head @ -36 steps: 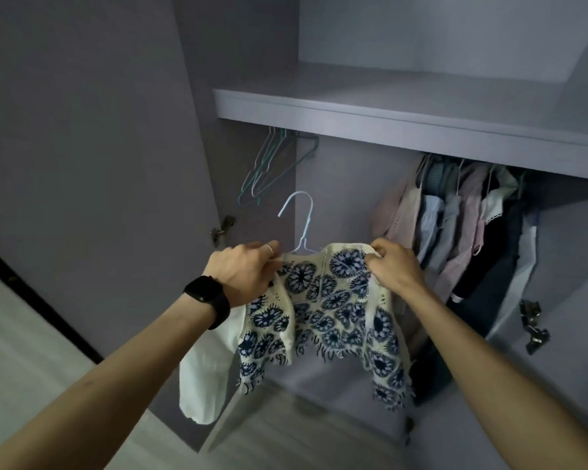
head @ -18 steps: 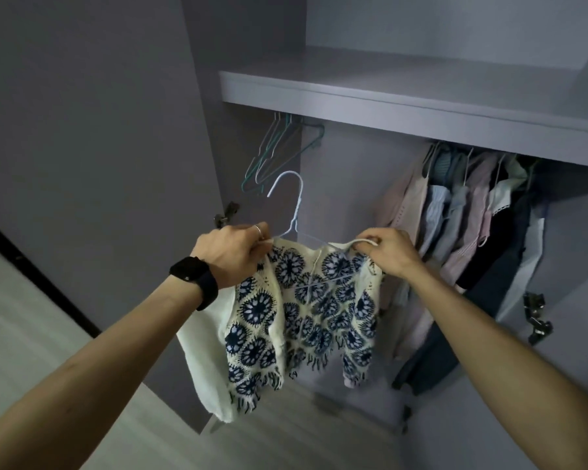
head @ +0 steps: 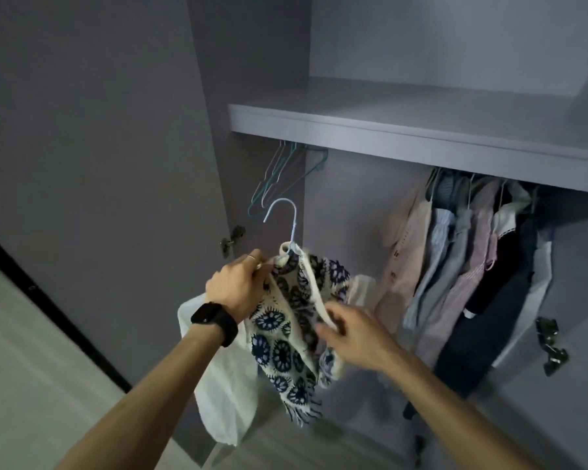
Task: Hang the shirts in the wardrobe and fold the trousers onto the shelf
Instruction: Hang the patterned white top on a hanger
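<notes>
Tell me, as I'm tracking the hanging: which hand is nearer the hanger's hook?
Left. The left hand grips the top at its collar, just below the hook; the right hand holds its front edge, lower down.

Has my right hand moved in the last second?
Yes. The right hand has dropped and shifted left, away from the hung clothes, going from the patterned shirt's shoulder to its front.

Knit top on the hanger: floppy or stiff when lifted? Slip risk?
Likely floppy: the knit top bunches and sags below the left hand. Probably light: loose open knit on a thin hanger. It may slip, since it hangs lopsided under the hook.
</notes>
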